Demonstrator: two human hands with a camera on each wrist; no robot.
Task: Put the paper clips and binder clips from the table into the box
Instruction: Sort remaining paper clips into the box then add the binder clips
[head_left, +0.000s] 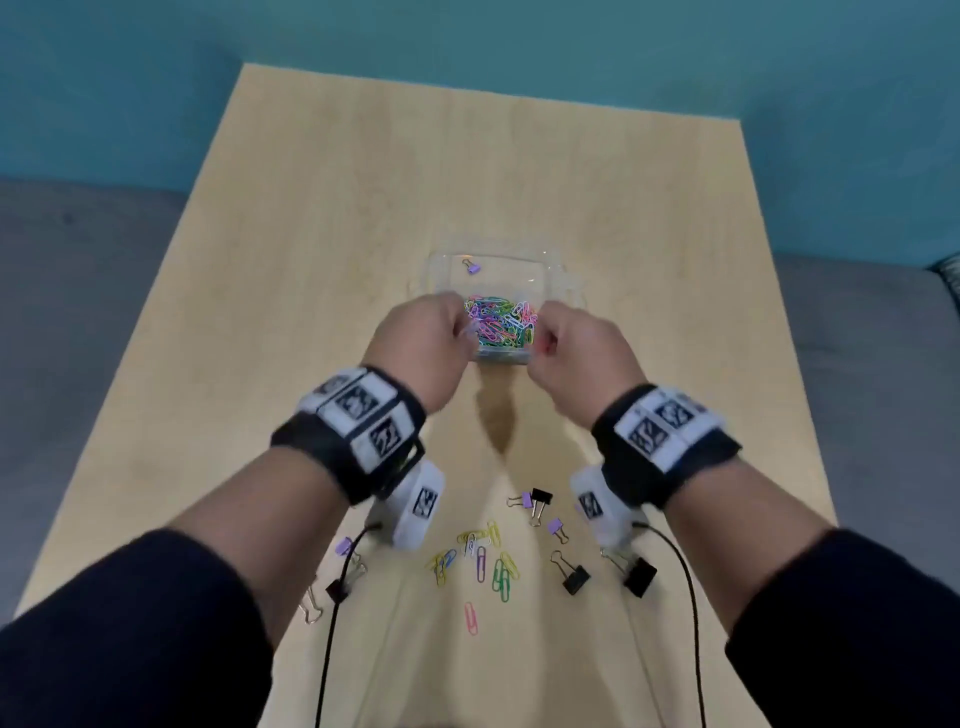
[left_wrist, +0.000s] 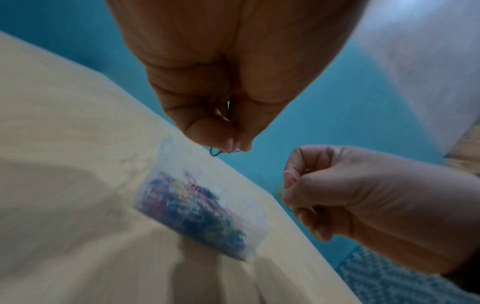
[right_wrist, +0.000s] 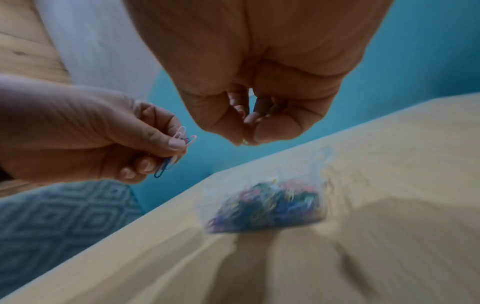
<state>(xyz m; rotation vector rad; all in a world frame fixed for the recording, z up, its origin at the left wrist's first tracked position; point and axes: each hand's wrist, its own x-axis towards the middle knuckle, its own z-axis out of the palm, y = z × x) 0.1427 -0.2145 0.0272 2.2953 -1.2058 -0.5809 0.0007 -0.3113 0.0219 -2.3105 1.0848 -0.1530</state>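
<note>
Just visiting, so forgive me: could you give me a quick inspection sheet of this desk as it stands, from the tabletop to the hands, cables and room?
Surface: pale wooden table.
Job's things: clear box holding coloured clips and one purple binder clip; loose paper clips and binder clips lie near the person.
Clutter: nothing seen.
Hands: left hand pinches paper clips; right hand pinches a clip; both above the box.
Cables: black wrist-camera cables.
Surroundings: teal wall, grey floor.

- A light wooden rectangular tabletop (head_left: 322, 218) with pale grain fills the middle.
- A plain teal wall (head_left: 519, 31) stands behind its far edge.
- Grey upholstered seating (head_left: 78, 270) flanks both sides.
- A blue cushion with a white diamond pattern (right_wrist: 64, 222) lies beside the tabletop.
</note>
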